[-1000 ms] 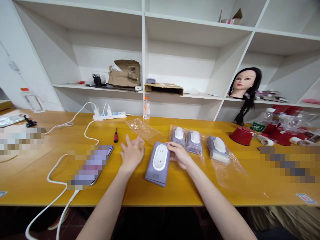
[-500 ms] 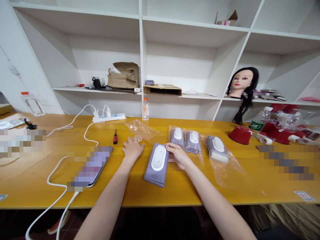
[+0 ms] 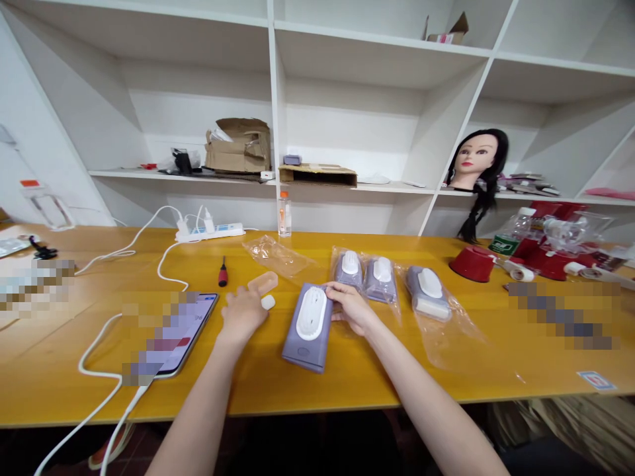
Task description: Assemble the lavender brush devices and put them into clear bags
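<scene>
My left hand [image 3: 243, 314] hovers over the yellow wooden table [image 3: 64, 390], fingers curled, with a small white piece [image 3: 268, 302] right at its fingertips. Just beyond lies a flat beige piece [image 3: 262, 283]. My right hand [image 3: 350, 307] grips the upper right edge of a lavender device with a white oval top [image 3: 303, 324]. Behind that hand, several similar devices lie in clear plastic bags: one [image 3: 348, 270], another [image 3: 380, 279], and a third [image 3: 429, 292].
A phone [image 3: 171, 334] with a blurred screen, white cables, a power strip [image 3: 211, 231], a screwdriver [image 3: 223, 272], an empty plastic bag [image 3: 275, 254] and a bottle [image 3: 284, 215] share the table. Red items stand at right. White shelves with boxes and a mannequin head [image 3: 473, 158] stand behind.
My left hand has drawn back toward me and to the left, and the beige piece and small white piece now show beside it. My right hand stays on the device.
</scene>
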### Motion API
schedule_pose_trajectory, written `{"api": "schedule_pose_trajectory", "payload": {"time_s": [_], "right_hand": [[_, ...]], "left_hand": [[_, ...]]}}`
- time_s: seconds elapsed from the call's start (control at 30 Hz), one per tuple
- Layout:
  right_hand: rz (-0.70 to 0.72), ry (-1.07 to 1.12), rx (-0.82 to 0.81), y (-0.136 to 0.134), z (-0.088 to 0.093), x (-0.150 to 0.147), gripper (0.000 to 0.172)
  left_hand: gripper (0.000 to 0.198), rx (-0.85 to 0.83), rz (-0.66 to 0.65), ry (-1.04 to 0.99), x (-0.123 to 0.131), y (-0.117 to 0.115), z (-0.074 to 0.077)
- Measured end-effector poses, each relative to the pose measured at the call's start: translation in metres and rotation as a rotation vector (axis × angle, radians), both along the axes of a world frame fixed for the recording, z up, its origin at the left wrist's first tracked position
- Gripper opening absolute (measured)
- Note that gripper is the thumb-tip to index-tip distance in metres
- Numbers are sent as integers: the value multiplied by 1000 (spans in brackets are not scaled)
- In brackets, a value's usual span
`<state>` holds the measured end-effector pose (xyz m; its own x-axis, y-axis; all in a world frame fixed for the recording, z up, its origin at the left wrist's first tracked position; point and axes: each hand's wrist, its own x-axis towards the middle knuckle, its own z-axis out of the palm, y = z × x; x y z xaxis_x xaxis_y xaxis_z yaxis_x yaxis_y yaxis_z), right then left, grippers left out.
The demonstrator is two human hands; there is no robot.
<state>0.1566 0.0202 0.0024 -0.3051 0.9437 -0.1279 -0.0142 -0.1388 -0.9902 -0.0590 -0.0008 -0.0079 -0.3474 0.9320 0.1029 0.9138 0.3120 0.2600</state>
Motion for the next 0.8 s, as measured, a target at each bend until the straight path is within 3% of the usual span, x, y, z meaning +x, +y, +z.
{"api": "schedule_pose_trajectory", "payload": {"time_s": [0.13, 0.3, 0.5, 0.8], "right_hand": [[0, 4, -1, 1, -1, 0, 17], [1, 5, -8, 1, -2, 0, 16], [-1, 32, -8, 2, -3, 0, 21], [-11, 100, 9, 3, -5, 2, 25]], "left_hand": [[41, 12, -73, 17, 7, 1, -9], [34, 121, -101, 88, 18, 9, -6], [34, 255, -104, 113, 12, 15, -11], [33, 323, -147, 48, 8, 15, -16]]}}
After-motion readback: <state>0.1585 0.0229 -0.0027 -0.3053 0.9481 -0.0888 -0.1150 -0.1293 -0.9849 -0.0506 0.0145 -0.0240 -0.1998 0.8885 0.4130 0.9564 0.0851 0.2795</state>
